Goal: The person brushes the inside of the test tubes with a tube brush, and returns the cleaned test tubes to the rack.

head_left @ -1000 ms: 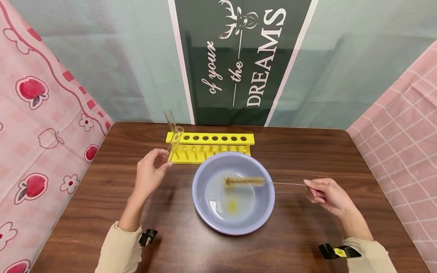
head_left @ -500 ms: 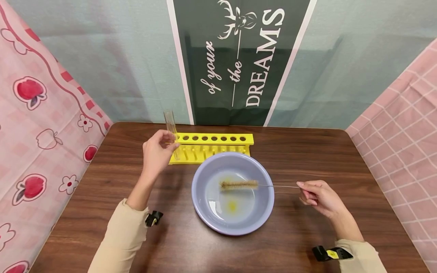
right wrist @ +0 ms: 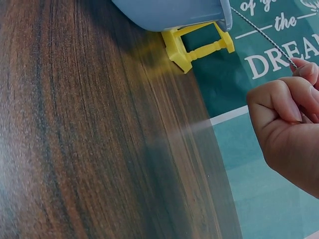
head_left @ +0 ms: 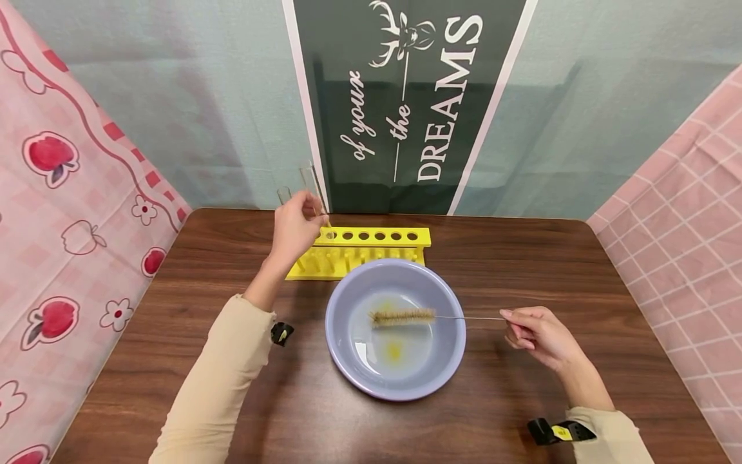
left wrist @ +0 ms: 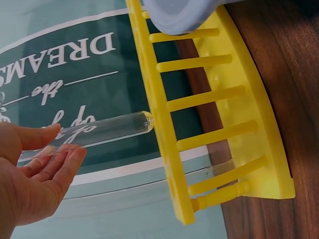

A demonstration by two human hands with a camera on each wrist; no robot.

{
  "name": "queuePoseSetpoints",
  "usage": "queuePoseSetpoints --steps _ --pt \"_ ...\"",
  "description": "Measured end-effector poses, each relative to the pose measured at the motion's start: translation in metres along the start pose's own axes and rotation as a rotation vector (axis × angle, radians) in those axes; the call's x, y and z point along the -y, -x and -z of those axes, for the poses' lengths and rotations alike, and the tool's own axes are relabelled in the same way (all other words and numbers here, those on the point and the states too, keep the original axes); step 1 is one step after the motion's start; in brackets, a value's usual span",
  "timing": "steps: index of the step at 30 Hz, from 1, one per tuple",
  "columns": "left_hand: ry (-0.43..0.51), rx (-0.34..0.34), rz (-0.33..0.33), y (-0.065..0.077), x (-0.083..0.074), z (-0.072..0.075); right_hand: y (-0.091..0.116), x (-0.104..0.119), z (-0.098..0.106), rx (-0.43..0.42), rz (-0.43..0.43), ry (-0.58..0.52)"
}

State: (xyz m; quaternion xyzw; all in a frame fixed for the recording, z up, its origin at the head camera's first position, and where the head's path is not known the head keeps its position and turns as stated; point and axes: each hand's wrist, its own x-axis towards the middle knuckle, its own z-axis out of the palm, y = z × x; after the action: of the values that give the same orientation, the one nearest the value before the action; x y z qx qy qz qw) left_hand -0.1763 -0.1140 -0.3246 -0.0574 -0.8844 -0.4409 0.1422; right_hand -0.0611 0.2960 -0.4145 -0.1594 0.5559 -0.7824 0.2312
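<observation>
My left hand [head_left: 297, 225] pinches a clear glass test tube [left wrist: 112, 128] above the yellow test tube rack [head_left: 422, 236]. In the left wrist view its rounded bottom meets the rack's top bar; whether it has entered a hole I cannot tell. Another test tube [head_left: 283, 194] stands at the rack's left end, partly hidden by the left hand. On the right, my right hand [head_left: 545, 338] grips the thin twisted wire handle of a test tube brush [head_left: 402, 317]. The brush's tan bristles are over the lilac basin [head_left: 448, 348], which contains cloudy liquid with yellow patches.
The basin stands just in front of the rack and overlaps its lower right part in the head view. A dark wood table [head_left: 510, 258] carries everything. A printed cloth [head_left: 232, 129] hangs behind it, with pink patterned cloths at both sides.
My left hand has moved right and away from me, bringing its tube over the rack while the other tube stays at the left end. The right hand and brush have shifted slightly left.
</observation>
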Motion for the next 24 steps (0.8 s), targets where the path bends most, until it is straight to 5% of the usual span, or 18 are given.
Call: queuePoseSetpoints --steps 8,24 --pt "-0.016 0.029 0.018 -0.011 0.010 -0.010 0.000 -0.001 0.001 -0.014 -0.012 0.024" --pt "-0.151 0.230 0.097 -0.009 0.034 -0.031 0.002 -0.002 0.001 -0.007 -0.011 0.006"
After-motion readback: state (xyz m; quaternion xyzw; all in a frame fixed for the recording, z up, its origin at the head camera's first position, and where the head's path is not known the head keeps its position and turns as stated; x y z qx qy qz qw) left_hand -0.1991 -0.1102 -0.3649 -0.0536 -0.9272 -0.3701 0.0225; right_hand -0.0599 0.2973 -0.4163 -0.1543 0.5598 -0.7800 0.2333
